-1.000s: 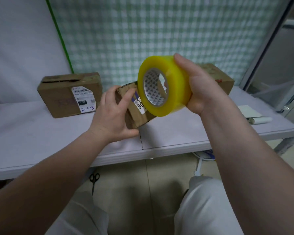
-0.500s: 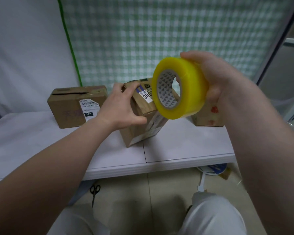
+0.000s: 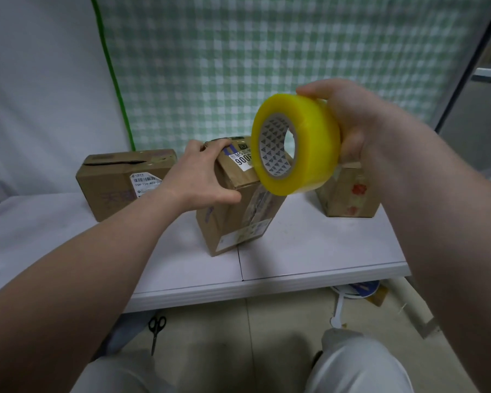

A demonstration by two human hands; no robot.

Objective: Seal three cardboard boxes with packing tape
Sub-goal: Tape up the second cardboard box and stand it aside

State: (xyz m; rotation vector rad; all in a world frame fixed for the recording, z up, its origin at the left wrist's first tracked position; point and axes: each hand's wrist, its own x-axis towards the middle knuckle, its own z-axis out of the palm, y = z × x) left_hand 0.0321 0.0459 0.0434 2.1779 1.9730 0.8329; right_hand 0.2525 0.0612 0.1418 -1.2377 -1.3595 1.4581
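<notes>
**Tilted box, tape roll held in the air: where this could slip**

Your left hand (image 3: 199,177) has its grip closed over the top near corner of the middle brown cardboard box (image 3: 233,219), which carries printed labels. Your thumb lies on its front face and your fingers over the top. The box leans to one side and stands near the front edge of the white worktop (image 3: 309,251).

Your right hand (image 3: 357,120) grips the wide roll of yellow translucent packing tape (image 3: 309,143) by its outer band. It hangs in the air just in front of the box's top edge. Whether the roll touches the box cannot be told, and no loose tape end shows.

- **Box skidding:** the box is light-looking and already tilted, so a hard pull on the tape could drag it off the front edge if your left grip loosens.
- **Crooked strip:** tape laid while the box leans may run skew and miss the flap seam.
- **Lost end:** with one hand busy steadying, picking the tape end free may be awkward, and it can fold onto itself.
- **No cutter to hand:** the black-handled scissors (image 3: 156,330) lie on the floor under the worktop.

The wider brown cardboard box with a gaping top flap (image 3: 119,182) sits at the back left. The small brown cardboard box with red marks (image 3: 349,191) sits behind your right wrist. Both likely await tape.
</notes>
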